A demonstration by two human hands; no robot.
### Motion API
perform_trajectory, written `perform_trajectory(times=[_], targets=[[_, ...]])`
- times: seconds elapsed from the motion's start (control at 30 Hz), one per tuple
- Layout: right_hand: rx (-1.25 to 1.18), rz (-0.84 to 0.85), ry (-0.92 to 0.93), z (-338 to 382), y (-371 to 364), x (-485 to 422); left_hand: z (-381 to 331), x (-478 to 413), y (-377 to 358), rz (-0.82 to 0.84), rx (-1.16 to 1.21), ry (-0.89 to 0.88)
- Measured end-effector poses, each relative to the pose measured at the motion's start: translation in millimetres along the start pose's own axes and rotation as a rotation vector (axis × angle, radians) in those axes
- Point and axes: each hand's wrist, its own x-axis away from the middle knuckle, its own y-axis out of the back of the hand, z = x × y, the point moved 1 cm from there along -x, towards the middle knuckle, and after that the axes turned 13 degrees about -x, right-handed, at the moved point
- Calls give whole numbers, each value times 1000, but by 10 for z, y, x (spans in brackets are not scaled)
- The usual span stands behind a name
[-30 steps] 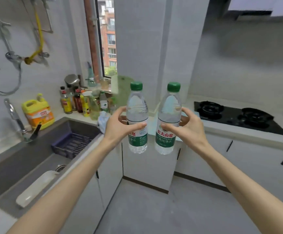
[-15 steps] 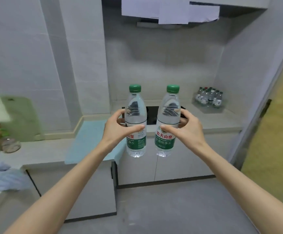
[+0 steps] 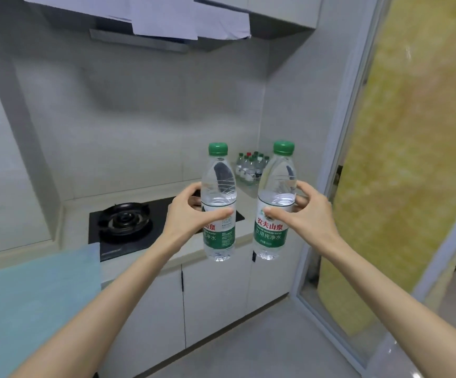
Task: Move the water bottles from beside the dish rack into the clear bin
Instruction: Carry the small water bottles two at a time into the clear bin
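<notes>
Left grip (image 3: 191, 218) clasps left bottle (image 3: 218, 184), right grip (image 3: 312, 216) right bottle (image 3: 277, 181) labelled 农夫山泉

Grey tiled walls (image 3: 139, 118), white cabinets (image 3: 216, 301), black hob (image 3: 123, 222).

Left bottle (image 3: 218, 181) and right bottle (image 3: 278, 181) are made of clear glossy plastic; caps (image 3: 218, 148) green plastic, labels (image 3: 270, 236) glossy film. Hob (image 3: 139, 238) is finished in black gloss. Counter (image 3: 77, 208) matt, smooth. Near-left cloth (image 3: 36, 296) matt blue. Far paper sheets (image 3: 164, 17) matt.
</notes>
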Motion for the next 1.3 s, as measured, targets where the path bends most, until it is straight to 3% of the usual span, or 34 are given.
perform_trajectory(times=[0.47, 1.3], targets=[[20, -189, -62, -908, 496, -2057, 191, -2328, -1168, 85, 60, -31], [12, -139, -82, -3098, 1181, -5822, 965, -5900, -3282, -39, -17, 49]])
